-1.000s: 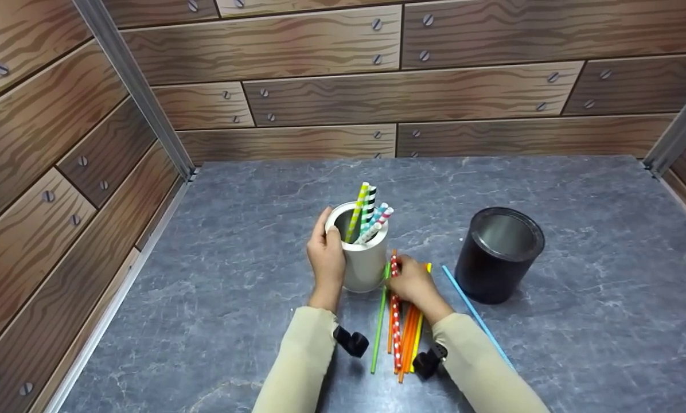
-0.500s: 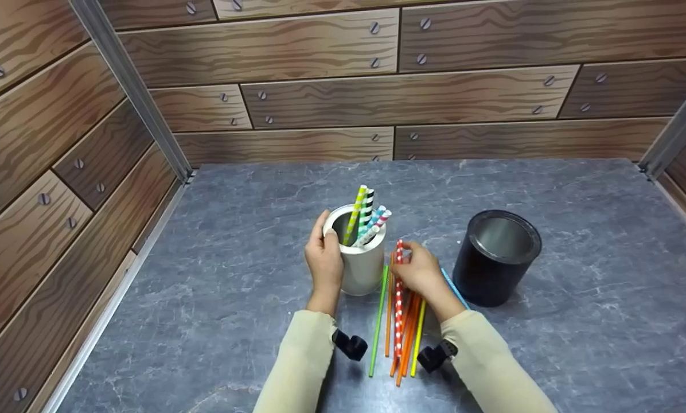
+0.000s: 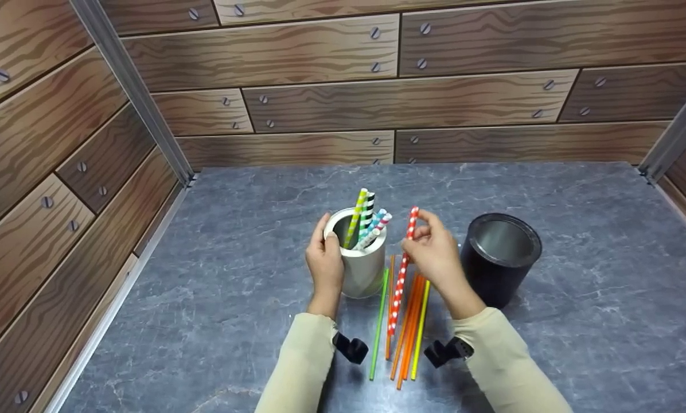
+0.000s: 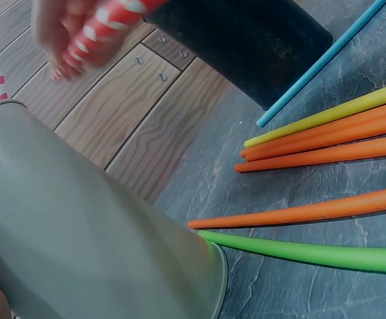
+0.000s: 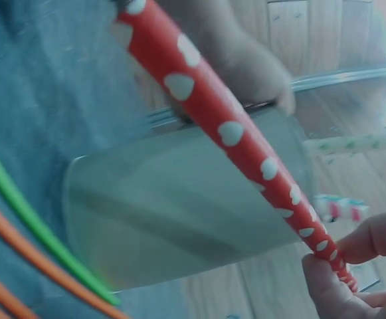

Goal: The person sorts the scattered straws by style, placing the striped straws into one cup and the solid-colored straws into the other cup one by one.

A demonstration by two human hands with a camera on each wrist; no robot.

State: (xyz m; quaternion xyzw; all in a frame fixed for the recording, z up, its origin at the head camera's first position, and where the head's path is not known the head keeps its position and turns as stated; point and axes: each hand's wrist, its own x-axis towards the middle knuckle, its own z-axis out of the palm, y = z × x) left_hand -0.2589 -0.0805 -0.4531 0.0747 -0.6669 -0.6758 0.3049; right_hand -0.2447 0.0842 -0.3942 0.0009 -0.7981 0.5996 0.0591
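My left hand (image 3: pixel 326 267) holds the side of a white canister (image 3: pixel 365 278) near its rim; the canister stands upright on the table. Several patterned paper straws (image 3: pixel 355 218) lean inside it, in yellow-green, black-striped, blue and pink. To the right of the canister, my right hand (image 3: pixel 439 255) pinches a red paper straw with white hearts (image 3: pixel 398 287) near its upper end. That straw slants, its lower end towards me and above the loose straws. In the right wrist view, thumb and fingertips (image 5: pixel 325 282) grip the straw's far end, and it crosses in front of the canister (image 5: pixel 179 199).
Plain straws lie on the table between my forearms: a green one (image 3: pixel 379 327), several orange ones (image 3: pixel 413 327) and a yellow one (image 3: pixel 421 330). A black canister (image 3: pixel 492 281) stands at the right. Beside it lies a blue straw (image 4: pixel 325 63). Wood-patterned walls (image 3: pixel 320 103) enclose the table.
My right hand has drawn the red heart-patterned straw up off the pile, moving away from me and slightly right. My left hand keeps its hold on the white canister.
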